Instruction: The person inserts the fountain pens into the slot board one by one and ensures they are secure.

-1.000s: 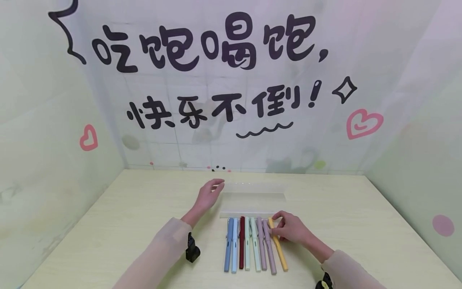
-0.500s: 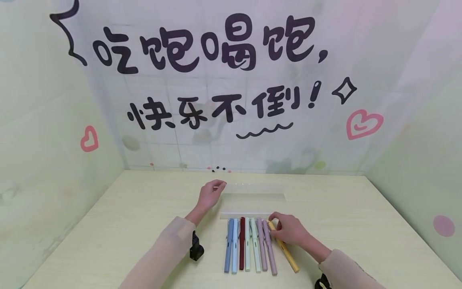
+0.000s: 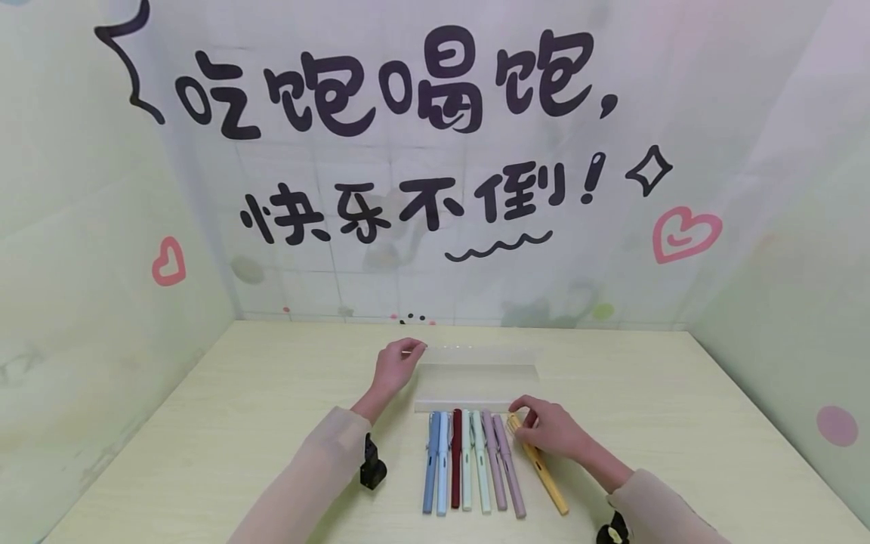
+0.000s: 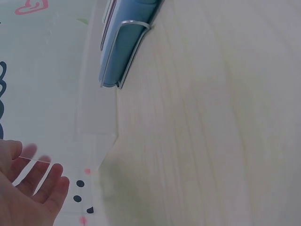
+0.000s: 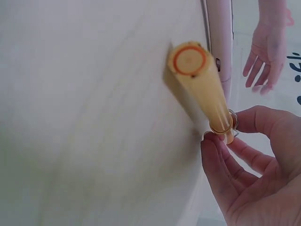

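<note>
My right hand [image 3: 549, 429] pinches a yellow fountain pen [image 3: 547, 477] near its clip end between thumb and fingers. The pen slants towards the front right, its round end [image 5: 189, 60] facing the right wrist camera. To its left lie a blue pen [image 3: 431, 468], a light blue one [image 3: 442, 468], a dark red one [image 3: 456, 465], two pale green pens [image 3: 481, 472] and two purple pens [image 3: 511, 476], side by side. My left hand [image 3: 396, 368] pinches the left end of a clear plastic box [image 3: 469, 406] behind the pens; some fingers show through the plastic.
The light wooden table [image 3: 285, 393] carries everything. Printed fabric walls with dark lettering [image 3: 435, 204] enclose its back and sides. A black wrist camera [image 3: 372, 470] hangs under the left sleeve; another [image 3: 613, 530] is at the right cuff.
The yellow pen has swung away from the purple pens, its front end moving right, with my right hand on it. My left hand has shifted slightly to the right at the box's end.
</note>
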`<state>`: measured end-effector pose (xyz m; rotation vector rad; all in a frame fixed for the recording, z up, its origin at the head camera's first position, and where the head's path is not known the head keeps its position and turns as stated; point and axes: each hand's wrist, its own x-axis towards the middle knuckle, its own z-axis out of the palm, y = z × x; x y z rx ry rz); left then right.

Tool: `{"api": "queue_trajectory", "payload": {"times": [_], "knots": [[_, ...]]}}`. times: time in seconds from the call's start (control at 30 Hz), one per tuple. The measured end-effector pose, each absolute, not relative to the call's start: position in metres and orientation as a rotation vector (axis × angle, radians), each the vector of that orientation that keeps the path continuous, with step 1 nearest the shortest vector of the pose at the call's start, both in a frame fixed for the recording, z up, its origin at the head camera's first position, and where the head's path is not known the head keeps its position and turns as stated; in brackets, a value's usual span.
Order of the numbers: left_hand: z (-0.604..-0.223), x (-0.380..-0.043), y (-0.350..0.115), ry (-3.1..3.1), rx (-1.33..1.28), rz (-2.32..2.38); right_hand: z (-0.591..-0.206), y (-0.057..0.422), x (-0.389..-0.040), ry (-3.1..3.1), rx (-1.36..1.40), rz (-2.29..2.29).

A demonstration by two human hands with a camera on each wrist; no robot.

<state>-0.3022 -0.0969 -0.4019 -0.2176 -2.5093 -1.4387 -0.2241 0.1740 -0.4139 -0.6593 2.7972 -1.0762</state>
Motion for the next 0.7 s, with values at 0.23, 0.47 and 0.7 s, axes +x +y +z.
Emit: {"api": "queue_trajectory", "payload": {"times": [0.23, 0.47, 0.7], "knots": [[-0.402, -0.303, -0.097, -2.516, -0.201, -1.435, -0.409, 0.181, -0.229, 2.650, -0.695, -1.241], [-0.402, -0.304, -0.097, -2.525, -0.192, -1.430, -0.407, 0.186, -0.234, 2.486, -0.702, -1.403], [-0.402, -0.305, -0.097, -2.534, -0.184, -1.430, -0.402, 0.188, -0.239, 2.424, -0.711, -1.519]]}}
